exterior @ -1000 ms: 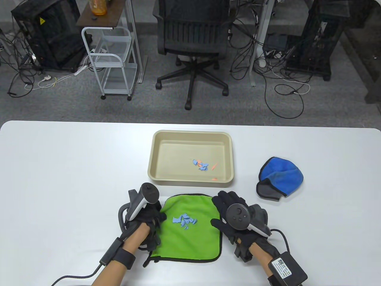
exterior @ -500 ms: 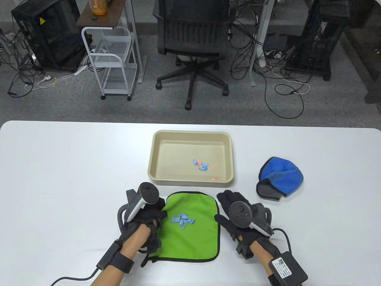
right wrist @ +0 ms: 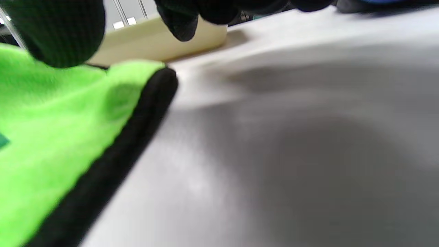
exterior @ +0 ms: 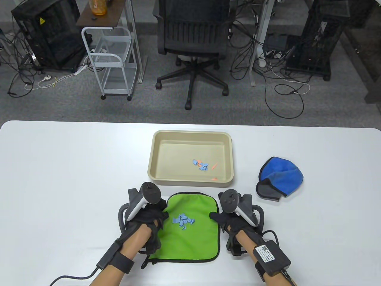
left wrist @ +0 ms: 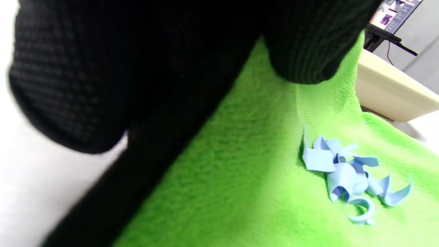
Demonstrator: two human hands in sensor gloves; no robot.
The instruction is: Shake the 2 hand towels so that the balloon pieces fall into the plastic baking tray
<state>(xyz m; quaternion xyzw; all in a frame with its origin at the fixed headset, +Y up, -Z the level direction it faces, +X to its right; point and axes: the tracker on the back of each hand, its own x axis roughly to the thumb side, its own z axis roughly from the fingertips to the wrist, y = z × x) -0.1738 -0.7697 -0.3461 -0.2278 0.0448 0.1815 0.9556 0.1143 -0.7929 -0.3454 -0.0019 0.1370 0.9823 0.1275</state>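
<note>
A green hand towel [exterior: 193,238] lies flat in front of the beige plastic tray [exterior: 190,133], with a small heap of blue balloon pieces [exterior: 183,220] on it. My left hand [exterior: 159,214] pinches the towel's left edge, thumb on top; the left wrist view shows the green towel [left wrist: 240,178] ridged up under a fingertip [left wrist: 305,48], beside the balloon pieces [left wrist: 349,178]. My right hand [exterior: 221,215] stands on its side at the towel's right edge, thumb over the trim and fingers [right wrist: 181,20] hanging above the table. Some blue and orange pieces [exterior: 204,166] lie in the tray. A blue towel [exterior: 279,178] sits bunched at the right.
The tray's near rim is a short way beyond the green towel's far edge. The bunched blue towel lies to the right of the tray, just beyond my right hand. Past the table's far edge stand an office chair [exterior: 193,44] and a white cart [exterior: 110,59].
My right hand has turned from flat, palm down, onto its side and shifted left to the green towel's right edge. The towel's edges have drawn in slightly. My left hand has barely moved.
</note>
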